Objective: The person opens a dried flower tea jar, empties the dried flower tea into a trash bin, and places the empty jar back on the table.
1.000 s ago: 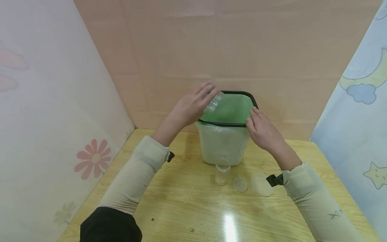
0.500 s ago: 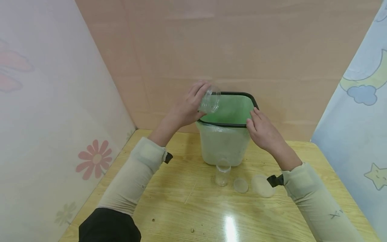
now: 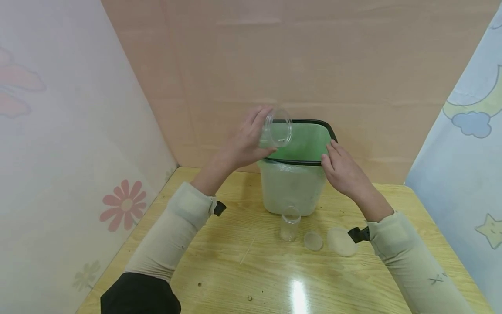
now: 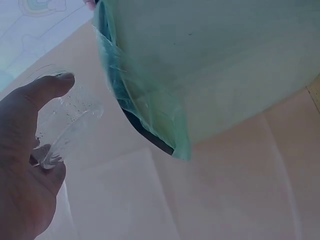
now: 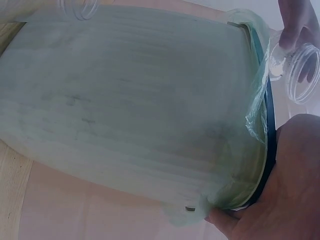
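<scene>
My left hand [image 3: 247,139] holds a clear plastic jar [image 3: 280,127] on its side over the left part of a trash bin [image 3: 292,187]. The jar's round mouth faces the head camera, and small dark specks cling inside its wall [image 4: 72,115] in the left wrist view. A thin green bag lines the bin, held by a black rim [image 3: 298,162]. At the rim's right side my right hand [image 3: 345,170] grips the edge, thumb outside; its other fingertips are partly hidden in the right wrist view. A smaller clear jar [image 3: 290,224] stands upright before the bin.
Two round translucent lids, a small lid [image 3: 313,240] and a larger lid [image 3: 342,242], lie right of the standing jar. A thin pale strip [image 3: 247,250] and a few crumbs [image 3: 249,298] lie on the wooden table [image 3: 219,266]. Wall panels stand behind and at both sides.
My left hand has drawn back slightly and turned the jar, so its mouth swings from down over the bin toward the head camera. My right hand stays on the rim.
</scene>
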`<state>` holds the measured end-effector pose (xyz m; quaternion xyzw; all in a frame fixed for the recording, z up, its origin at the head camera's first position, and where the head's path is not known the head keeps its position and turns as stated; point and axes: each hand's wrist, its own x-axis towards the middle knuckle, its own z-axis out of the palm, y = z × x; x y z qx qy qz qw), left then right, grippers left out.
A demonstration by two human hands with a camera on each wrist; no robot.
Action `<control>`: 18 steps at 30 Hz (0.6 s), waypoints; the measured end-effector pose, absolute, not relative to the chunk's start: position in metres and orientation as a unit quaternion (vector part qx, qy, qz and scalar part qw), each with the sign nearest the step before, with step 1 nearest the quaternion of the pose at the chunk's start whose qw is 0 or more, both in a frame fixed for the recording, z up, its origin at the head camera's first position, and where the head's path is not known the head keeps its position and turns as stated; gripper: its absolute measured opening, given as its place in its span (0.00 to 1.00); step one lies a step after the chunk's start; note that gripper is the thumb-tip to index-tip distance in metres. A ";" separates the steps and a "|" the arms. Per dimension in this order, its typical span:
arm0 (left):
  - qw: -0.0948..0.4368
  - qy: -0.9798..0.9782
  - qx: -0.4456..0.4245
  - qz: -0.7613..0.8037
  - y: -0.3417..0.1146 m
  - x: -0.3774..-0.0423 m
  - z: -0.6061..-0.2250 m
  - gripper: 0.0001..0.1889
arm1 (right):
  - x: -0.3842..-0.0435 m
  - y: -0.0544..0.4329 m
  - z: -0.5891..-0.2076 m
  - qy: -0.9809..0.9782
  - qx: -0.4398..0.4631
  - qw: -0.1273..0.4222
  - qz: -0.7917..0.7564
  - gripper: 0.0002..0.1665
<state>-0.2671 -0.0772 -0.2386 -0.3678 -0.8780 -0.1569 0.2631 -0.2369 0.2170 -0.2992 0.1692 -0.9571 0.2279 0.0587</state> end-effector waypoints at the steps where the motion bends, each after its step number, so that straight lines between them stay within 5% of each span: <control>1: 0.262 -0.877 -0.369 -0.162 -0.076 -0.266 -0.238 0.53 | -0.237 0.217 -0.299 -0.957 0.169 0.059 0.227 0.41; 18: 0.258 -0.860 -0.374 -0.232 -0.085 -0.249 -0.245 0.51 | -0.237 0.216 -0.299 -0.957 0.173 0.056 0.228 0.40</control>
